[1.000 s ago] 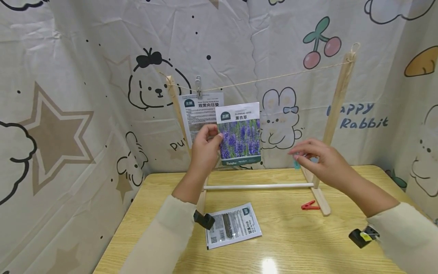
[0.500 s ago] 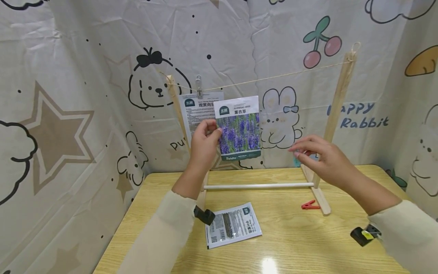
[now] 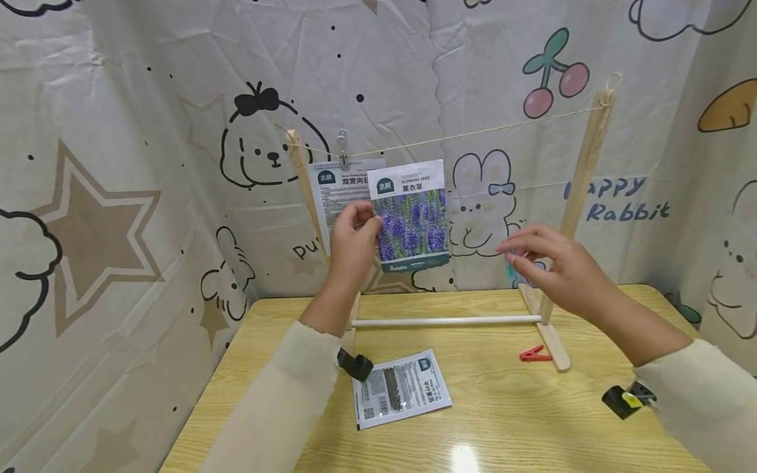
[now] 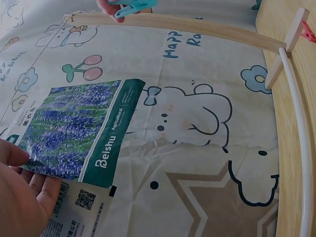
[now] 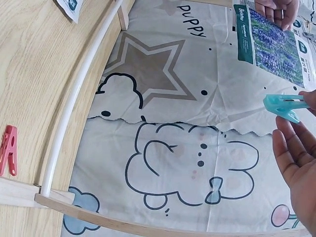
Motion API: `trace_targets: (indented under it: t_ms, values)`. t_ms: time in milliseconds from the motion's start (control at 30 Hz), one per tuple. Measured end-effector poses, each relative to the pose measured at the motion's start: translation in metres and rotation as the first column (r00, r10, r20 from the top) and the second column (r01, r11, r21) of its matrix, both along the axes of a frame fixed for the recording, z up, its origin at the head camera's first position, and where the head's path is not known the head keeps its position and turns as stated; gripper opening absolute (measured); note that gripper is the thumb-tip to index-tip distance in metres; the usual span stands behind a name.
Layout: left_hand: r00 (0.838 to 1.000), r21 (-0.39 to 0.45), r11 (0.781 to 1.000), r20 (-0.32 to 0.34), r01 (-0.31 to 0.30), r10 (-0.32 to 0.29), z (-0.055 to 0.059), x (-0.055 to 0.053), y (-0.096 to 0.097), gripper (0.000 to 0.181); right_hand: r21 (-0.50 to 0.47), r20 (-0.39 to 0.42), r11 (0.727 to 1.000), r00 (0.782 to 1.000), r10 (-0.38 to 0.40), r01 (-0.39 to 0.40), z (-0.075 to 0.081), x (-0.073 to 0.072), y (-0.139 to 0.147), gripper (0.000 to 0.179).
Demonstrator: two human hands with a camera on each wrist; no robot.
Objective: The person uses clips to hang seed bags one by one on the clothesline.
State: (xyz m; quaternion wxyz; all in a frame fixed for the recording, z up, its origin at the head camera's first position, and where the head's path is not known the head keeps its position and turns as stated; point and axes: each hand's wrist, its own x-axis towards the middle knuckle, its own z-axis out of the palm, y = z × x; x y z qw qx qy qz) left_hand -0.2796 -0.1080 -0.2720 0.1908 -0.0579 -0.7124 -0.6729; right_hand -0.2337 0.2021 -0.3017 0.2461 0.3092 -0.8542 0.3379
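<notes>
Lavender packet (image 3: 411,220): left hand (image 3: 351,246) pinches its left edge; aloft, above the bench's (image 3: 503,427) far edge in head view.
Teal clip (image 5: 282,103): right hand (image 3: 562,263) pinches it.
Change: packet slightly higher (top edge below cord (image 3: 440,139)); gap narrowed.

The flower packet (image 3: 414,223) is white at the top, violet blossoms over green in the middle, and dark green with white lettering along the bottom. The clothespin (image 5: 280,104) is turquoise, the other peg (image 5: 10,148) red. Silvery white with dark print and a deep green badge goes for both the hanging packet (image 3: 344,190) and the lying packet (image 3: 405,391). The surface (image 3: 503,414) is yellowish wood grain, the rod (image 3: 446,322) white, the sleeves (image 3: 278,401) cream. Tan stars, black-outlined animals and pink cherries pattern the off-white backdrop (image 3: 384,59).
</notes>
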Motion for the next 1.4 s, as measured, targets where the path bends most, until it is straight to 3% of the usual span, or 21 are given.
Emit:
trace_targets:
  t_ms: [433, 967, 1400]
  values:
    - [0.999, -0.008, 1.000, -0.039, -0.007, 0.006, 0.004, -0.005, 0.004, 0.018, 0.015, -0.052, 1.000, 0.998, -0.018, 0.018, 0.021, -0.004, 0.002, 0.021]
    - [0.999, -0.030, 1.000, -0.043, 0.003, -0.004, 0.005, -0.007, 0.005, 0.018, 0.027, -0.104, 1.000, 0.995, -0.010, 0.013, 0.045, -0.008, 0.000, 0.022]
    - [0.998, -0.045, 0.999, -0.062, -0.007, 0.004, 0.005, -0.007, 0.006, 0.016, 0.039, -0.090, 0.998, 0.995, -0.037, 0.040, 0.062, -0.011, -0.008, 0.020]
